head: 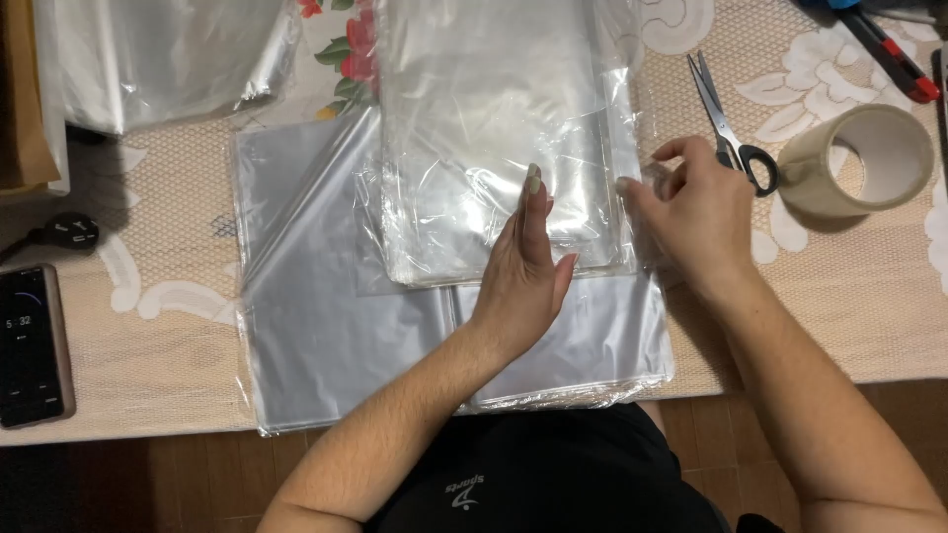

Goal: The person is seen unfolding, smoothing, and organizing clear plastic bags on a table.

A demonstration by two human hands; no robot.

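Observation:
A stack of clear plastic bags (474, 128) lies on top of a larger pile of greyish plastic bags (326, 326) at the table's middle. My left hand (528, 271) rests flat on the near right part of the clear stack, fingers straight and together, pressing it down. My right hand (696, 212) sits at the stack's right edge, its thumb and fingertips pinching the edge of the clear plastic there.
Scissors (726, 123) lie just beyond my right hand, next to a roll of tape (859, 163). A red and black pen-like tool (894, 54) is at the far right. A phone (30, 345) and a black plug (69, 232) lie at the left. More folded plastic (158, 54) sits at the far left. A lace-patterned cloth (158, 286) covers the table.

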